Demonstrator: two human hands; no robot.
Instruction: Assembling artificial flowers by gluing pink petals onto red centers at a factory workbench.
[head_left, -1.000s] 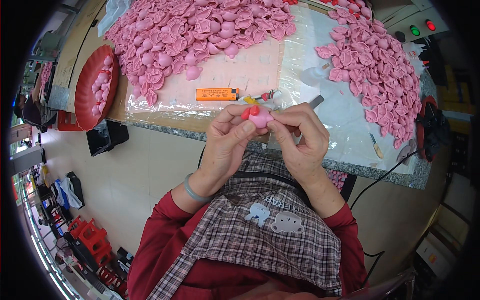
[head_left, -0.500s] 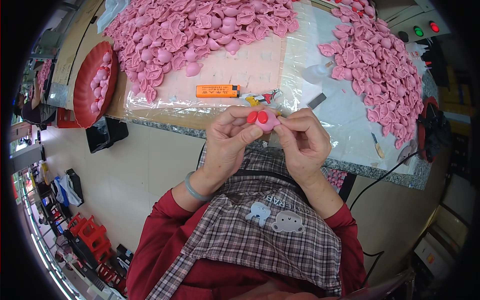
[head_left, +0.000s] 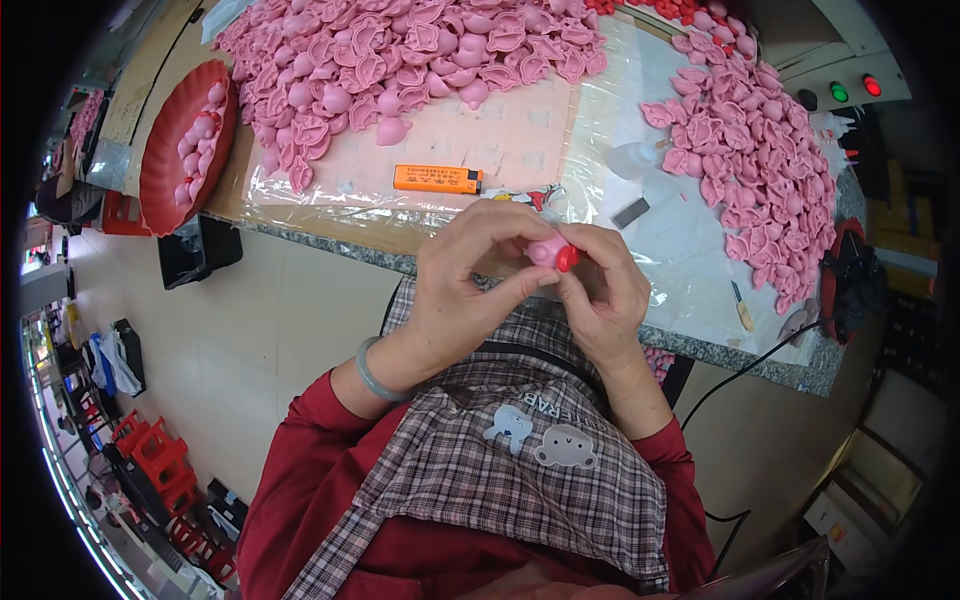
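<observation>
Between both hands, above the near table edge, is a small rounded pink plastic figure part (head_left: 544, 251) with red pieces on its right side. My left hand (head_left: 468, 265) pinches its pink side between thumb and fingers. On the other side, my right hand (head_left: 603, 282) grips it by the red end with thumb and forefinger. Fingertips cover part of the piece. Just beyond the hands lie an orange lighter (head_left: 438, 180) and a small red, yellow and white item, partly hidden by my left fingers. A dark grey block (head_left: 630, 213) rests right of them.
Pink hollow shells (head_left: 400, 60) are heaped at the back, with another pile (head_left: 750, 170) at right. A red scalloped tray (head_left: 160, 170) at left holds pink pieces with red parts. A craft knife (head_left: 742, 306) lies near the right edge, by a black cable (head_left: 745, 368).
The pink piece has been turned: its red parts, which faced left, now point right. My right fingers have shifted onto the red end, and my left hand has closed on the pink side.
</observation>
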